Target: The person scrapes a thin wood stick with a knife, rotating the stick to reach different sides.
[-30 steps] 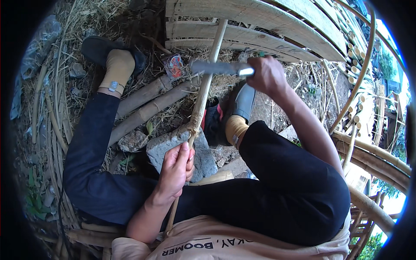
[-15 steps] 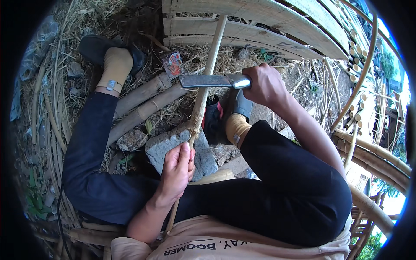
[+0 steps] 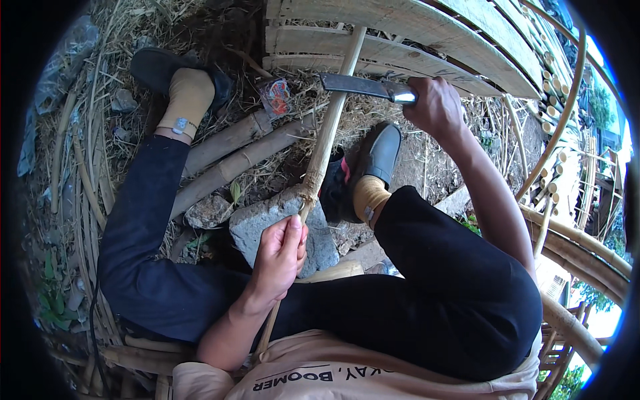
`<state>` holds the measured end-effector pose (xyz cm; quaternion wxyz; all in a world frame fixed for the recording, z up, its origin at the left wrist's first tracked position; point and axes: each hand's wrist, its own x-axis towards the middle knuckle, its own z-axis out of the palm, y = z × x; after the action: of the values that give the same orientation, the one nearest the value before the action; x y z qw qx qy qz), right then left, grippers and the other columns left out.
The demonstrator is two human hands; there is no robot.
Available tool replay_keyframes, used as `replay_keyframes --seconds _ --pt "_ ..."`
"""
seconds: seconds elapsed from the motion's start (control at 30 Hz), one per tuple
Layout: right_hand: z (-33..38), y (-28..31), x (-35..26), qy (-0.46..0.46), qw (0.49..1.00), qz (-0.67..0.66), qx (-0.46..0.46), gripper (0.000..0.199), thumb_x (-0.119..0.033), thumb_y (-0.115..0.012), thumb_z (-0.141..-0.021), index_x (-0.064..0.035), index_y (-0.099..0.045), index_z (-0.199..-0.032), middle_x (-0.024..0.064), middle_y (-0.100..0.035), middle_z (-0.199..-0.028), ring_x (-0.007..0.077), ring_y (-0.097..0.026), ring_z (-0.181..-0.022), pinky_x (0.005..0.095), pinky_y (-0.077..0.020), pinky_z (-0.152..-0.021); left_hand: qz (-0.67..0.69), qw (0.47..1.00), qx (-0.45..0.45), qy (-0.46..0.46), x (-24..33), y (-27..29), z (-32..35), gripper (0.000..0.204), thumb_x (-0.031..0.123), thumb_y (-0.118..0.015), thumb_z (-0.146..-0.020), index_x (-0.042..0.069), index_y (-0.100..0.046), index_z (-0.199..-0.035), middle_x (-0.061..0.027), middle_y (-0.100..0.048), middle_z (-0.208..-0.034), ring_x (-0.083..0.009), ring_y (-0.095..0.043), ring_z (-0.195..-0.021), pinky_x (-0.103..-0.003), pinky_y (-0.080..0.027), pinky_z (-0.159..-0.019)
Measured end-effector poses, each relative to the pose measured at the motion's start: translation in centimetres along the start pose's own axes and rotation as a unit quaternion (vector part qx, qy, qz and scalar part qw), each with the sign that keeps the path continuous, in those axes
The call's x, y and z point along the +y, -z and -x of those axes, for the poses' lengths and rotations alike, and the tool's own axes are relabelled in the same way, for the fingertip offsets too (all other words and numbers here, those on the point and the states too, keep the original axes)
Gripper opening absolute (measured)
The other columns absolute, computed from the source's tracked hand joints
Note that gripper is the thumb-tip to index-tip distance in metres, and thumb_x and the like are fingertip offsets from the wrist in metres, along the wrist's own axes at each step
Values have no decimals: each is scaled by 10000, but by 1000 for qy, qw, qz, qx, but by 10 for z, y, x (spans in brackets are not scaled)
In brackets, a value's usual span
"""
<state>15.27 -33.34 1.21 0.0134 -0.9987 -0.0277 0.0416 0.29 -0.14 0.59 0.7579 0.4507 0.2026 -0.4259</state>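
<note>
My left hand (image 3: 279,257) is wrapped round the thin lower part of a bamboo pole (image 3: 325,143), just below a rough, frayed node. The pole slants up and away from my lap, past a grey stone block (image 3: 257,230), to a wooden slatted panel. My right hand (image 3: 437,107) grips a machete (image 3: 360,85); its handle is hidden in my fist. The flat blade points left and lies across the pole's upper part. Whether the edge touches the pole I cannot tell.
Two thick bamboo lengths (image 3: 243,157) lie on the straw-covered ground between my legs. A wooden slatted panel (image 3: 400,50) stands ahead. Stacked cut bamboo (image 3: 553,120) and a bent pole (image 3: 565,107) are at the right. A crumpled wrapper (image 3: 275,97) lies near my left shoe.
My right hand has moved the machete up and to the right, farther along the pole. My left hand keeps its hold, and the whole view has shifted slightly.
</note>
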Motion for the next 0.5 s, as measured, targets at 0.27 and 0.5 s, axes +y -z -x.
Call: replay_keyframes --seconds 0.27,0.5 --pt "2 14 23 2 999 50 20 144 -114 -651 -736 -66 -733 -844 172 -692 -673 316 -707 -624 445 -575 -636 5 1000 -7 6 -1 4 2 356 325 -407 -1117 113 -473 -839 99 -335 -592 11 -262 -435 -199 -188 -394" --pt "31 -6 -24 45 994 -90 -49 132 -126 -624 -693 -32 -674 -770 213 -642 -672 407 -662 -663 491 -542 -671 -15 1000 -6 -3 0 -5 -1 374 354 -386 -1120 113 -464 -846 100 -278 -585 0 -205 -427 -224 -137 -399"
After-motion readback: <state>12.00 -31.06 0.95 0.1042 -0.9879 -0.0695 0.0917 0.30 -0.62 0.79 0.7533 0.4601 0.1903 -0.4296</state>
